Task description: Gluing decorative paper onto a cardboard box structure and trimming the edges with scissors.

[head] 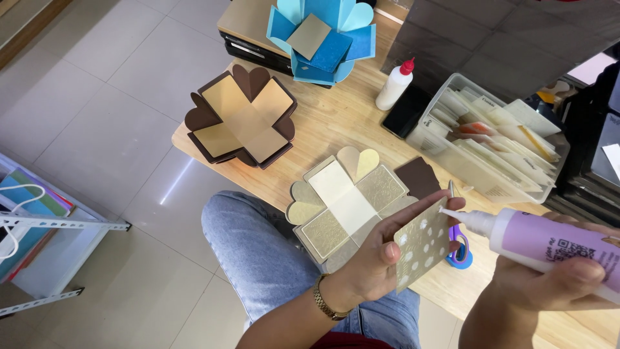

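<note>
- Your left hand (378, 255) has its grip clamped on a small gold card square (423, 244), fingers behind it and thumb on the near edge, held up off the tabletop with white glue dots (416, 249) across its face.
- Your right hand (555, 284) is wrapped tight around a lilac glue bottle (549, 242), its white nozzle touching the card's top right corner.
- A harder squeeze would likely flood that corner, and the glue could run onto your left fingertips just behind it.
- The card is pinched by one edge only, so nozzle pressure could tip it and smear the wet dots against your palm.
- If the card slips, it would probably land glue-side down on the opened cream-and-gold paper box (345, 203) just beneath.
- The blue-handled scissors (458, 249) lie just right of the card, close enough to catch a drip.
- The wooden tabletop (336, 123) also carries an opened brown paper box (242, 116) at the far left, a blue one (323, 39) farther off, a red-capped white glue bottle (395, 84) and a clear bin of card sheets (491, 139) at the right.
- The floor is pale tile (110, 97), with a white metal rack (45, 226) at the left.
</note>
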